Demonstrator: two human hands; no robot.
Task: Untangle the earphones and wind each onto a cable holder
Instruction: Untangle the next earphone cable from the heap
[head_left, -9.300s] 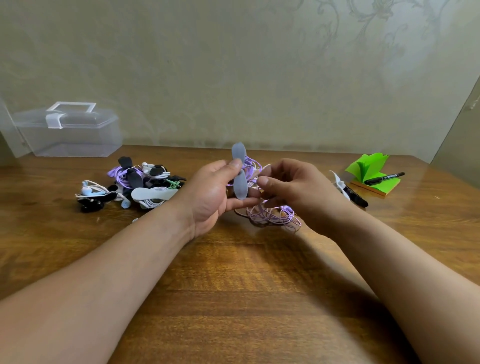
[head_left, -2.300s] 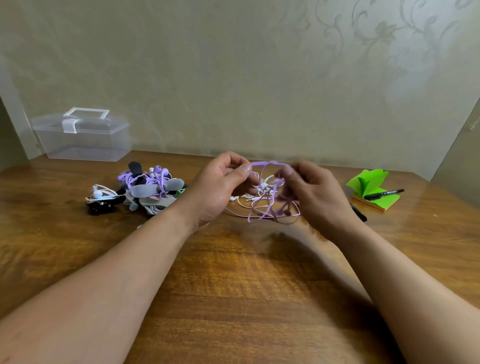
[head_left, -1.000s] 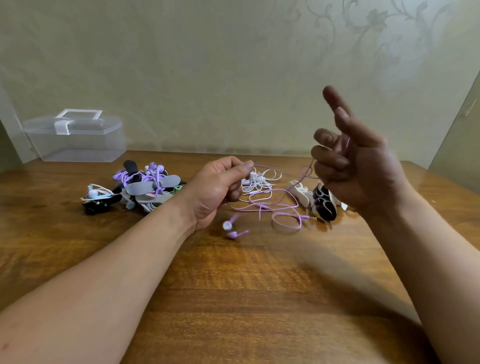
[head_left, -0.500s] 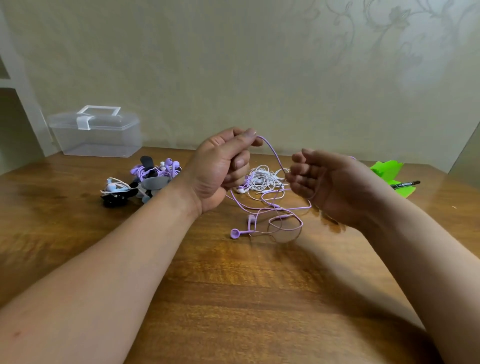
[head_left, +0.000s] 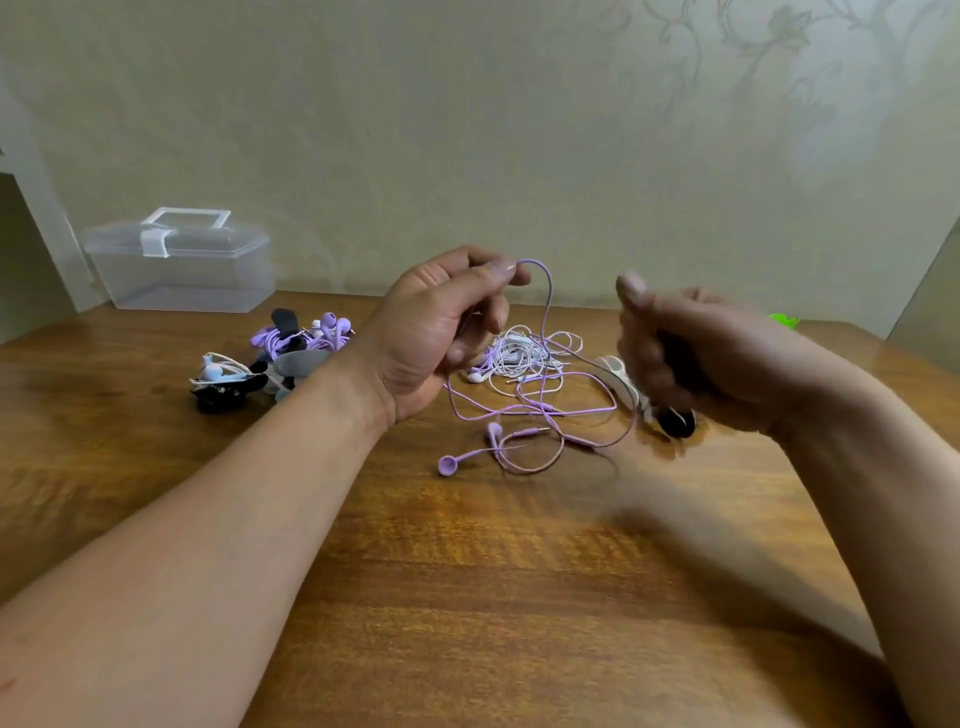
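Your left hand (head_left: 436, 338) pinches the purple earphone cable (head_left: 546, 296) aloft, probably so tangles hang free; your blurred right hand's (head_left: 691, 353) grip is unclear.

One left hand (head_left: 431, 338), one right hand (head_left: 691, 358), one clear box (head_left: 182, 265), one purple earphone set (head_left: 540, 410), one white earphone set (head_left: 514, 358), one pile of wound sets (head_left: 291, 353) (too jumbled to count).

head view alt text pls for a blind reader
A left hand pinches a purple earphone cable above a wooden table, earbuds trailing on the wood; the blurred, curled right hand hovers beside it. A white earphone tangle lies behind, wound earphones and a clear box farther left.
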